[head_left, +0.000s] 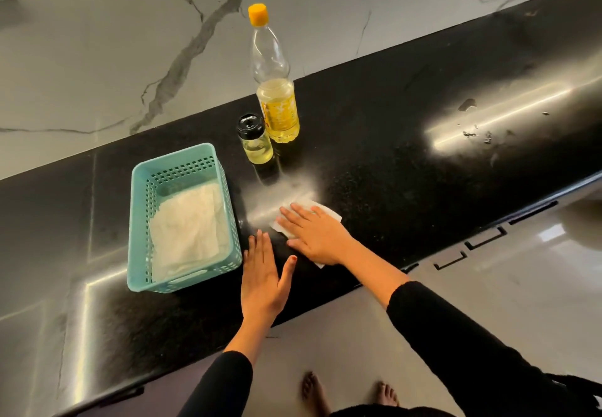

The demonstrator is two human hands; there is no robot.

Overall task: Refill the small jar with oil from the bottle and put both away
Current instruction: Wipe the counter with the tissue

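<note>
- Jar [255, 143] was in neither hand; both hands were down on the counter [423, 156], nearer the person than the jar.
- Right hand [312, 232] lay flat with fingers straight, palm pressing a white tissue [329, 212] onto the counter. It gripped nothing. Likely wiping oil drips or smears, given the hazy streak just beyond the tissue.
- Right arm reached forward and inward across the counter edge, with the fingers pointing toward the basket [140, 221].
- Left hand [264, 273] was also flat and relaxed, fingers together, thumb spread, resting palm-down on the bare counter just beside the basket. It held nothing and probably braced the body during the wipe.
- The basket sat left of both hands with a white cloth [185, 227] lining its bottom. Judged the put-away spot, lined to catch oil.
- The jar stood upright behind the tissue with its black lid [250, 126] on and yellow oil in its lower part.
- Bottle [277, 90] stood upright right behind the jar with its orange cap [258, 13] on, about a third full. Couldn't tell if the two touched.
- Both closed, so pouring looked finished, with the wipe first and the put-away not yet done.
- Wet spots [472, 130] lay well off to the right.
</note>
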